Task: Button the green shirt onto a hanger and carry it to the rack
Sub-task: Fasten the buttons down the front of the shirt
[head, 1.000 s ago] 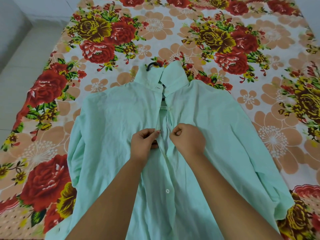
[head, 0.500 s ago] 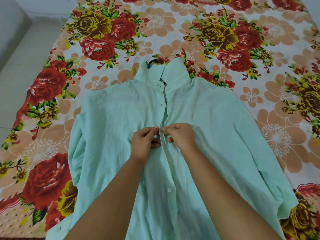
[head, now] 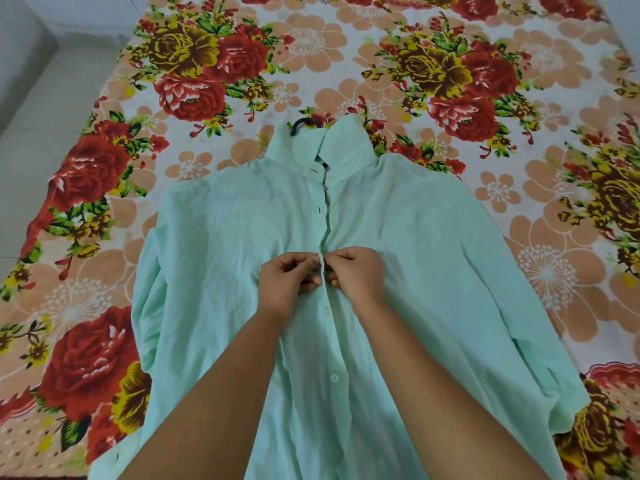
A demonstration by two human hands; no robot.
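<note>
Two hands: both are engaged at the placket, meeting at mid-chest of the shirt [head: 433, 271].
Shirt: it is laid flat, front up, on the sheet [head: 519, 109] — a position judged to keep both front edges level so that button and hole can be lined up.
Hanger: only a black hook [head: 304, 123] is seen, protruding past the collar [head: 332, 147]; the rest is hidden inside the shirt, which is presumably why the shoulders lie spread.
Left hand [head: 287, 282]: it is closed in a pinch on the left front edge, thumb and fingers curled, the cloth held taut at the seam.
Right hand [head: 360, 275]: it is likewise closed in a pinch on the right front edge, directly opposite, so that the two edges are pressed together.
Button in hand: it is hidden between the fingertips; whether it is through its hole cannot be told.
Placket above: the edges are drawn together up to the collar, and are judged fastened.
Placket below: two white buttons [head: 334, 377] are exposed on the right edge — judged not yet done.
Rack: none is in view.
Progress: buttoning is judged roughly midway; carrying is not yet begun.
</note>
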